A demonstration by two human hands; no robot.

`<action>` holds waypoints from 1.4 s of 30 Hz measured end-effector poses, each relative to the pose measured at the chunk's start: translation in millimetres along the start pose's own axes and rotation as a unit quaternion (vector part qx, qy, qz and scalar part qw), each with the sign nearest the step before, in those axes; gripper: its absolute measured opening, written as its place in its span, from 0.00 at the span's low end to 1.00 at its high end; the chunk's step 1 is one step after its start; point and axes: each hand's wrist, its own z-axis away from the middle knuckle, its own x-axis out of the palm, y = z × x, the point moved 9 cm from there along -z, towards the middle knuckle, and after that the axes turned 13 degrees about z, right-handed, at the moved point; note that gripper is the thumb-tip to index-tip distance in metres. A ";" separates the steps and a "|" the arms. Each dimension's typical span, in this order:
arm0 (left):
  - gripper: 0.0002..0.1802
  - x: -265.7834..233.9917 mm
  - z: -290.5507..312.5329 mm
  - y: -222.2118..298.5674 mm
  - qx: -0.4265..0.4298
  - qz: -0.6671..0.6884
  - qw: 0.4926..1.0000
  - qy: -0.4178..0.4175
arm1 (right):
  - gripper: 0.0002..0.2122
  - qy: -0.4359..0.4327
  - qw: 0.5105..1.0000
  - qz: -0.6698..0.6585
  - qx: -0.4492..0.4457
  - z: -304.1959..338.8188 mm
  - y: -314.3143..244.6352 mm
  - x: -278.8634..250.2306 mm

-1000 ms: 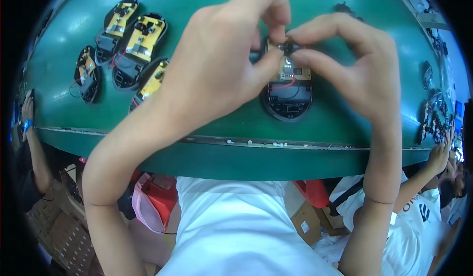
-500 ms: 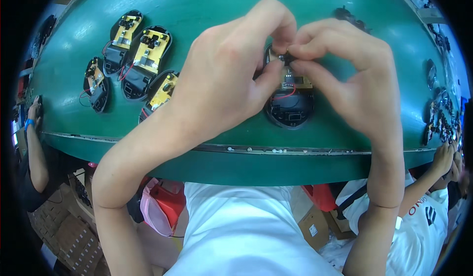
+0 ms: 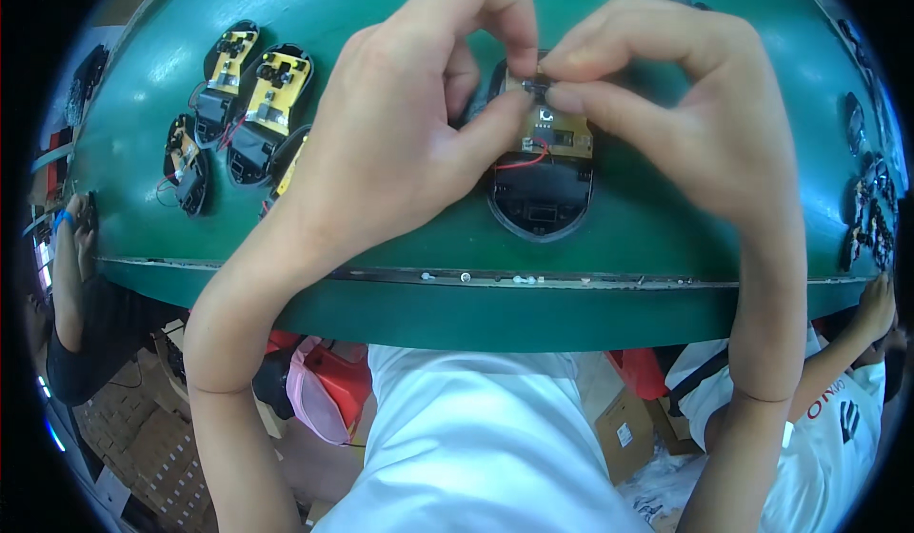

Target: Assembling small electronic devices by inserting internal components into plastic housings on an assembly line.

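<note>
An open black mouse base (image 3: 541, 200) with a yellow circuit board and a red wire lies on the green table (image 3: 400, 276). My left hand (image 3: 400, 143) and my right hand (image 3: 685, 124) meet over its far end. Thumb and forefinger of both hands pinch a small dark part (image 3: 533, 84) at the top of the board. My fingers hide most of that part and the upper half of the base.
Several more open mouse bases (image 3: 252, 114) with yellow boards lie in a group at the table's left. Small parts (image 3: 862, 219) sit at the right edge. Other people (image 3: 76, 305) sit at left and lower right (image 3: 838, 390). A pink cap (image 3: 319, 395) is below the table.
Both hands stay pinched over the mouse base; the fingers shifted slightly at the top of the board. The view has moved a little, so the base sits a bit higher.
</note>
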 end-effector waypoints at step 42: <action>0.16 10.4 19.5 61.2 0.273 -0.226 0.933 0.055 | 0.16 0.000 0.976 0.215 -0.021 2.3 -7.9 -15.3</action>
